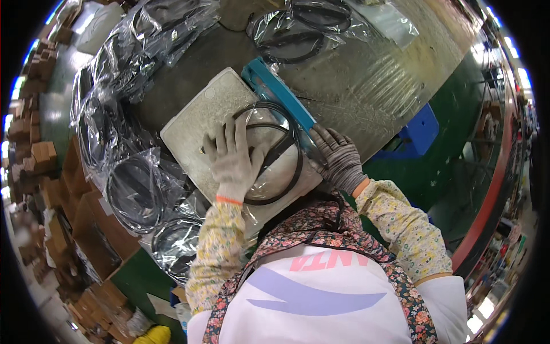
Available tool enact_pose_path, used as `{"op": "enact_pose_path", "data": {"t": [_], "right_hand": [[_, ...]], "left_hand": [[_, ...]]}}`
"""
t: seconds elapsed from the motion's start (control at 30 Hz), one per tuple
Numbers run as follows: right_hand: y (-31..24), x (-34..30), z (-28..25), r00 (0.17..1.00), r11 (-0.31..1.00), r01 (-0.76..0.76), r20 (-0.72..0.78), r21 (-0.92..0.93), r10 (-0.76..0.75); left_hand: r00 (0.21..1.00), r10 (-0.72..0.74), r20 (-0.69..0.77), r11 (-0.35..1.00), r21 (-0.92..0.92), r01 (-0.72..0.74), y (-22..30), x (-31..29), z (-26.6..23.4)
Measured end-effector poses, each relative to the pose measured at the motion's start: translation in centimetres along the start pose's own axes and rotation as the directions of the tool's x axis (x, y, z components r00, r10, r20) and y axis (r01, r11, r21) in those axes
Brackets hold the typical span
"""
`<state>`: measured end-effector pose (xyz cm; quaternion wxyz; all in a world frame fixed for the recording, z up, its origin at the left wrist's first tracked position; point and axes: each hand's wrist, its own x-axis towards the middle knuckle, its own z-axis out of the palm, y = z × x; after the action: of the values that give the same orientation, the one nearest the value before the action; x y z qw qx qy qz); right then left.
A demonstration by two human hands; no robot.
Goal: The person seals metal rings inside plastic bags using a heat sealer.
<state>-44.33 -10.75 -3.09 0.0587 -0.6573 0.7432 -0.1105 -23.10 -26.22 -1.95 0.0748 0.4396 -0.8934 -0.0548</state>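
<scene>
A coil of black cable [298,166] in a clear plastic bag lies on a pale, worn, flat block [197,117]. Spread over the left part of the coil is my left hand [234,157], in a light grey glove, palm down with fingers apart. Along the block's right side runs a long teal bar-shaped tool [281,92], which looks like a bag sealer. My right hand [338,157], in a darker striped glove, rests at the bar's near end beside the bag's edge. Its fingers are stretched out and close together; what lies under them is hidden.
Bagged black cable coils [134,192] are heaped along the table's left side. More bagged coils [298,40] lie at the far edge, near flat clear bags [387,23]. A blue plastic bin [421,132] stands beyond the table's right edge. Cardboard boxes [94,229] fill the left floor.
</scene>
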Motion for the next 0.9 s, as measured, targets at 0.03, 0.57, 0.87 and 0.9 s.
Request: {"op": "enact_pose_path", "data": {"t": [0.03, 0.57, 0.87, 0.9], "right_hand": [[-0.3, 0.0, 0.0, 1.000, 1.000, 0.003, 0.007, -0.002, -0.003], [-0.5, -0.3, 0.4, 1.000, 0.998, 0.006, 0.003, 0.062, -0.006], [-0.5, -0.3, 0.2, 1.000, 0.998, 0.009, 0.007, 0.055, -0.010], [-0.5, -0.2, 0.3, 1.000, 0.997, 0.012, 0.009, 0.072, -0.012]], "left_hand": [[0.998, -0.030, 0.055, 0.998, 0.050, 0.027, 0.0, -1.2, -0.6], [0.986, -0.114, 0.120, 0.987, 0.128, 0.099, -1.7, -3.2, 2.6], [0.986, -0.125, 0.111, 0.987, 0.118, 0.112, -1.6, -3.1, 2.9], [0.979, -0.138, 0.151, 0.985, 0.122, 0.120, -1.7, -3.1, 2.8]]}}
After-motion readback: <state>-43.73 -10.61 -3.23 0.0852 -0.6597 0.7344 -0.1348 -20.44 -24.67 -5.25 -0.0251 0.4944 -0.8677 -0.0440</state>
